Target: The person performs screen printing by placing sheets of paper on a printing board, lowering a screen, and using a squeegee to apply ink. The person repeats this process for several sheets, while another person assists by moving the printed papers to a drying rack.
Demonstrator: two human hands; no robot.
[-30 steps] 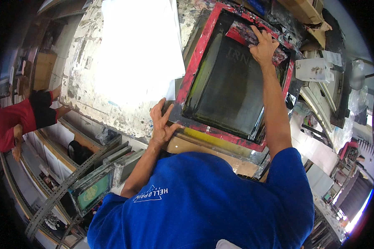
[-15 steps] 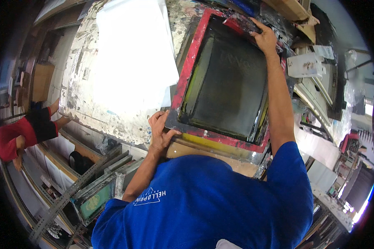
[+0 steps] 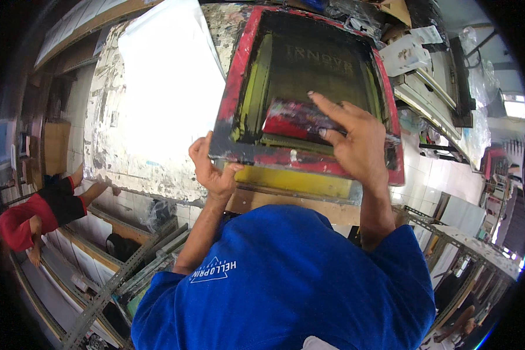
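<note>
Squeegee [image 3: 294,116] drawn nearer inside red frame [image 3: 230,99], right hand [image 3: 361,140] gripping it.

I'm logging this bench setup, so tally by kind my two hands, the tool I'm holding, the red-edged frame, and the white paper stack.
Hands: 2 (left hand at the frame's near-left corner, right hand on the tool)
Squeegee-like tool: 1
Red-edged frame: 1
White paper stack: 1
Total: 5
</note>
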